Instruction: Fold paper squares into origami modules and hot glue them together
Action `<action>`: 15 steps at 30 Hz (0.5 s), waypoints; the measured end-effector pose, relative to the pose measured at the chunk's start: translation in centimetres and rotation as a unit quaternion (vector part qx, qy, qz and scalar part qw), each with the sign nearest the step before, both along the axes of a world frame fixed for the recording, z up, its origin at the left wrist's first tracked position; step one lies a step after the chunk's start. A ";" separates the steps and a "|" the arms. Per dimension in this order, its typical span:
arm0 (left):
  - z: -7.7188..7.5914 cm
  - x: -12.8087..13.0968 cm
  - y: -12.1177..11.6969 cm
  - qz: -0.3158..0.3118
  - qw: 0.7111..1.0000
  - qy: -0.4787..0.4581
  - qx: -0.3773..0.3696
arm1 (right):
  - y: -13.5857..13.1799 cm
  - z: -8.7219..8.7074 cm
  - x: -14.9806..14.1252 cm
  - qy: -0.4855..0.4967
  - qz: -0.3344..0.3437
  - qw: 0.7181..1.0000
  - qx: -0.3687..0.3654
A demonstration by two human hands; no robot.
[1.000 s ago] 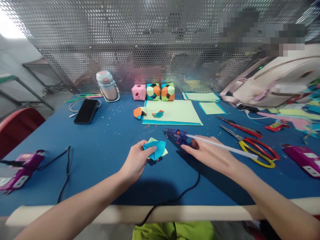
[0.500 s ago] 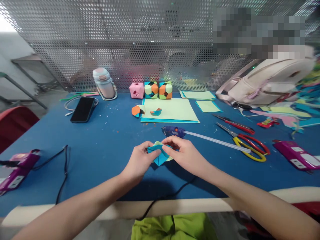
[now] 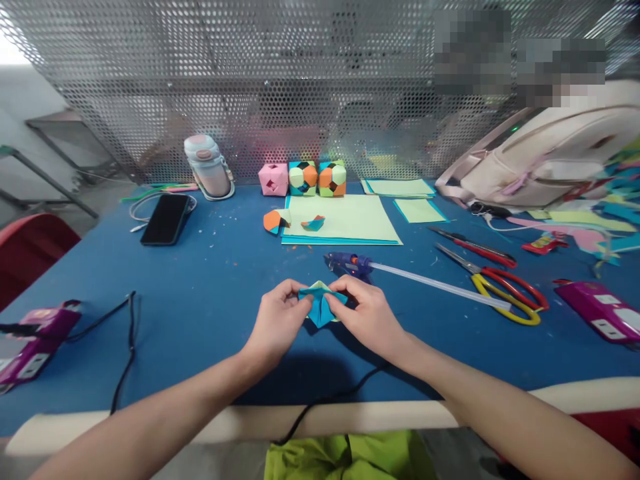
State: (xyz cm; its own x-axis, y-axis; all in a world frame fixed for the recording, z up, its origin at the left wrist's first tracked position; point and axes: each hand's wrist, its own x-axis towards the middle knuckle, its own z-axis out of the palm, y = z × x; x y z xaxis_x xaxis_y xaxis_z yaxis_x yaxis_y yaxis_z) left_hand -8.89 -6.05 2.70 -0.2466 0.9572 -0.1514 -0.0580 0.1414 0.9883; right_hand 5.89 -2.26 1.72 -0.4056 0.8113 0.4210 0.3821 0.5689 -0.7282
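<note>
A folded paper piece (image 3: 321, 311), blue with pale green edges, is held just above the blue table between both hands. My left hand (image 3: 283, 317) pinches its left side, thumb on top. On the opposite side, my right hand (image 3: 369, 312) grips it with thumb and fingers. The paper comes to a point toward me, and a pale green peak shows at its far side. Beyond my right hand lies a blue hot glue gun (image 3: 350, 262) with a long clear glue stick (image 3: 440, 285) in it. Farther back, small folded orange pieces (image 3: 273, 221) lie by pale green and blue sheets (image 3: 345, 217).
Three folded paper balls (image 3: 273, 180) stand at the back. A bottle (image 3: 207, 167) and phone (image 3: 167, 220) are at left. Scissors (image 3: 510, 290), pliers-like red-handled tool (image 3: 475, 248), purple power strip (image 3: 597, 310) and backpack (image 3: 560, 153) sit at right. A black cable (image 3: 340, 397) crosses the front edge.
The paper's top flaps have been spread and bent, so more pale green shows at its far peak. Both hands stay at its sides, with fingers slightly shifted.
</note>
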 end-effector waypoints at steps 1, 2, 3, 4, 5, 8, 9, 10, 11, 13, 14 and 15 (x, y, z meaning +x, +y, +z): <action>0.0 0.0 0.0 -0.001 1.000 0.003 0.000 | 0.0 0.0 0.0 0.000 0.000 1.000 0.001; -0.1 0.0 0.0 -0.001 1.000 0.005 0.000 | 0.0 -0.1 0.0 0.001 0.001 1.000 0.003; -0.1 0.0 0.0 -0.002 1.000 0.008 0.001 | -0.1 -0.1 0.0 0.003 0.003 1.000 0.004; -0.1 0.0 0.0 -0.003 1.000 0.011 0.003 | -0.1 -0.1 0.0 0.005 0.004 1.000 0.005; -0.1 0.0 0.0 -0.005 1.000 0.013 0.004 | -0.1 -0.1 0.0 0.007 0.006 1.000 0.005; 0.0 -0.1 0.0 -0.010 1.000 0.018 0.011 | 0.0 -0.1 0.0 0.013 0.010 1.000 0.006; 0.0 -0.2 0.0 -0.008 1.000 0.021 0.014 | 0.0 0.0 0.0 0.015 0.011 1.000 0.004; 0.0 -0.2 0.0 -0.006 1.000 0.024 0.018 | 0.0 0.0 0.0 0.016 0.012 1.000 0.002; 0.0 -0.2 0.0 -0.003 0.999 0.028 0.022 | 0.0 0.0 0.0 0.017 0.012 1.000 -0.001; 0.0 -0.3 0.0 0.001 0.999 0.035 0.028 | 0.0 0.1 -0.1 0.016 0.012 1.000 -0.011; 0.0 -0.3 0.0 0.001 0.999 0.038 0.029 | 0.0 0.1 -0.1 0.016 0.012 1.000 -0.018; 0.1 -0.3 0.0 0.001 0.999 0.042 0.031 | 0.0 0.1 -0.1 0.018 0.013 0.999 -0.025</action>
